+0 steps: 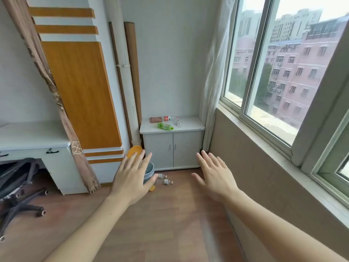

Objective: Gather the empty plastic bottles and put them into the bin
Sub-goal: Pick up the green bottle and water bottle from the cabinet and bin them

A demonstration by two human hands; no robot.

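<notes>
A grey bin (149,172) with its orange lid (133,151) raised stands on the floor left of a low white cabinet (188,127). My left hand (132,178) is held out, fingers spread, in front of the bin and hides most of it. Two clear bottles (164,181) lie on the floor right of the bin. On the cabinet top lie a green bottle (165,126), a red-labelled bottle (168,118) and a small clear bottle (178,122). My right hand (214,174) is open, empty, right of the floor bottles.
A brown cloth (156,119) lies on the cabinet top. A white desk (34,137) and a black office chair (17,186) are at the left. A curtain (75,148) hangs beside the desk. A tiled wall under the window (264,178) bounds the right.
</notes>
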